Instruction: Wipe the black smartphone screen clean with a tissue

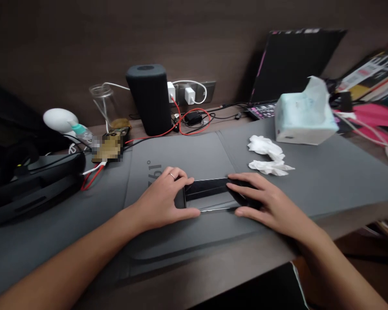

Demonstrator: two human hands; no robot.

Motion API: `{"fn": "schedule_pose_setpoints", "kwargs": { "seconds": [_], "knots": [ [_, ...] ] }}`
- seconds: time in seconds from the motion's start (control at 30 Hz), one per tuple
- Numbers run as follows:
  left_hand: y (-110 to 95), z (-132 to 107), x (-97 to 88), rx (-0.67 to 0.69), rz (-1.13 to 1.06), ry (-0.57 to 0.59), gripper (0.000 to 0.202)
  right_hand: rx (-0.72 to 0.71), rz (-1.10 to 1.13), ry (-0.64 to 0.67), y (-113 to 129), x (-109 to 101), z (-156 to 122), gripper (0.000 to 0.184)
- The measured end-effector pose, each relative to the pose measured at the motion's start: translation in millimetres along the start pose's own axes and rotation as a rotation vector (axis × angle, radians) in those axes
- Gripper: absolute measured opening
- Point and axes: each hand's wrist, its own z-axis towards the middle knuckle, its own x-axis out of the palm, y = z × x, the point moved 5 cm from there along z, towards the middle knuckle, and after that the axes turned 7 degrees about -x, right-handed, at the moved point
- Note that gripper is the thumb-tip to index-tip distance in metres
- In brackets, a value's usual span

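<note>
A black phone (210, 194) with a glossy screen lies flat on a grey desk mat (194, 155). My left hand (163, 198), with a ring on one finger, grips the phone's left end between thumb and fingers. My right hand (265, 202) grips its right end the same way, fingers along the far edge and thumb at the near edge. Both hands rest on the mat. Two crumpled white tissues (268, 157) lie just beyond my right hand.
A tissue pack (302, 118) stands at the back right before an open laptop (291, 64). A dark cylindrical speaker (148, 99), chargers and red cables (187, 125) line the wall. A glass (105, 105), a white object and black gear (29, 181) sit left. Books (375, 73) lie far right.
</note>
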Motion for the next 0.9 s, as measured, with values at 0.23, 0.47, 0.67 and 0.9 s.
{"fn": "schedule_pose_setpoints", "kwargs": {
  "seconds": [0.23, 0.47, 0.67, 0.9],
  "knots": [
    [-1, -1, 5.2, 0.020, -0.030, -0.036, 0.055, 0.103, -0.092, -0.268, -19, -46, -10, 0.035],
    [-4, -1, 4.3, 0.025, -0.045, -0.042, 0.055, 0.189, -0.230, 0.028, -77, -58, -5, 0.049],
    [-4, 0, 3.1, 0.020, -0.035, -0.032, 0.057, 0.143, -0.209, -0.051, -40, -52, -3, 0.039],
    [-5, -1, 2.9, 0.022, -0.018, -0.029, 0.052, 0.046, 0.130, -0.042, 47, -13, 26, 0.024]
  ]
}}
